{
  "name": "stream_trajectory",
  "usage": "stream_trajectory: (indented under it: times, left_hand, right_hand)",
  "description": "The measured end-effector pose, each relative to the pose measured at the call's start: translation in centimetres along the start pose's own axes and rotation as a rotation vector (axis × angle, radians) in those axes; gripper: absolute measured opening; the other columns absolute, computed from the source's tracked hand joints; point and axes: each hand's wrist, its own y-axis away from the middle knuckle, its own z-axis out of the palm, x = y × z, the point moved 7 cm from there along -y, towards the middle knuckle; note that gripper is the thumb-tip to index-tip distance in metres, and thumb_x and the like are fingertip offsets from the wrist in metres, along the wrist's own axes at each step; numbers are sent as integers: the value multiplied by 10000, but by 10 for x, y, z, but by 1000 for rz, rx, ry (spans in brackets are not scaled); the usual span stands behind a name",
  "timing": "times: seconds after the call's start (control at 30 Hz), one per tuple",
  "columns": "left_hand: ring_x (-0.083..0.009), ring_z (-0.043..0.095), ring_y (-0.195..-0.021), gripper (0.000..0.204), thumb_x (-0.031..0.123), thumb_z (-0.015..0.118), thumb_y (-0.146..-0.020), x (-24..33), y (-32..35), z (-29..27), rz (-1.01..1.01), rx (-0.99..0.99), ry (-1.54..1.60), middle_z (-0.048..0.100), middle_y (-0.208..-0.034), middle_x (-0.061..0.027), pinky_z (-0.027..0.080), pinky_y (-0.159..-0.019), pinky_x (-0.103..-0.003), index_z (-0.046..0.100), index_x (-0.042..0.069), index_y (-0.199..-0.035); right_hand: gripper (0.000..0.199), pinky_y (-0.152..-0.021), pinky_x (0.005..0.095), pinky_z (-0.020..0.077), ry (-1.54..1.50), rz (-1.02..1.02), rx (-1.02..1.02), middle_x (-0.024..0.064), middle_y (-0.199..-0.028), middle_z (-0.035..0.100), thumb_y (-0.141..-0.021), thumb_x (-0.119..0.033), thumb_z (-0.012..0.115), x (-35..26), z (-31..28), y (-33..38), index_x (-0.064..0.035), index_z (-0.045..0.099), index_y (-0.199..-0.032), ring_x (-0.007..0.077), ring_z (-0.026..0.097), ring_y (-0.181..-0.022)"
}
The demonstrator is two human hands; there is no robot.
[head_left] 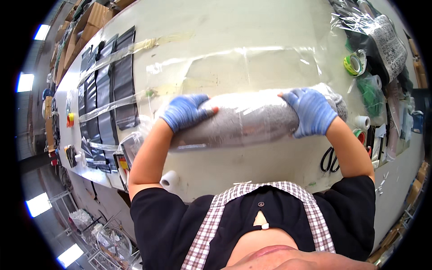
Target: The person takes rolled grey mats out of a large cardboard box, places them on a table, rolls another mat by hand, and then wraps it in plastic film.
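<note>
A long grey roll of fabric, wrapped in clear plastic film, lies across the table in front of me. My left hand, in a blue glove with bare fingertips, grips its left end from above. At the other end my right hand, gloved the same way, is curled over the roll with its fingers round the top. Beyond the roll, a sheet of clear plastic is spread flat on the table. The underside of the roll is hidden.
Black plastic bags lie under strips of clear tape at the left. Black-handled scissors rest near my right forearm. A tape roll and bundled fabric sit at the far right. A white roll stands by the near edge.
</note>
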Motion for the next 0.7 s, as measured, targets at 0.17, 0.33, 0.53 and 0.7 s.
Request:
stream_trajectory:
  times: [0.17, 0.33, 0.53, 0.7]
  left_hand:
    - [-385, 636, -1129, 605, 568, 531, -959, 10, 52, 59, 22, -111, 65, 676, -1202, -210, 489, -986, -420, 664, 53, -1246]
    - [-398, 611, -1145, 608, 558, 413, -1015, -30, 40, 63, 0, -265, 96, 666, -1212, -221, 459, -1014, -425, 679, 48, -1211]
    - [-378, 599, -1199, 657, 591, 614, -887, -190, 62, -3, -726, 7, -555, 585, -1307, -208, 475, -1037, -483, 608, 92, -1313]
    - [-357, 639, -1084, 354, 237, 710, -915, -75, 99, -75, -40, 834, -353, 660, -1164, -199, 493, -937, -422, 638, 18, -1183]
  right_hand:
    - [1067, -954, 420, 503, -72, -42, -86, 187, -1208, 639, -521, -448, 901, -34, 34, 50, -70, 487, -1429, 352, 631, -1091]
    - [1121, -966, 422, 507, -225, 4, -250, 218, -1236, 631, -487, -443, 927, -32, 36, 41, -47, 471, -1431, 383, 636, -1111]
    - [1171, -1006, 407, 494, -375, 3, -378, 225, -1258, 629, -427, -394, 971, -17, 36, 17, -44, 468, -1425, 382, 624, -1160]
    - [1173, -1008, 403, 492, -467, 40, -503, 225, -1247, 641, -420, -384, 986, 1, 47, -1, -48, 472, -1419, 371, 626, -1167]
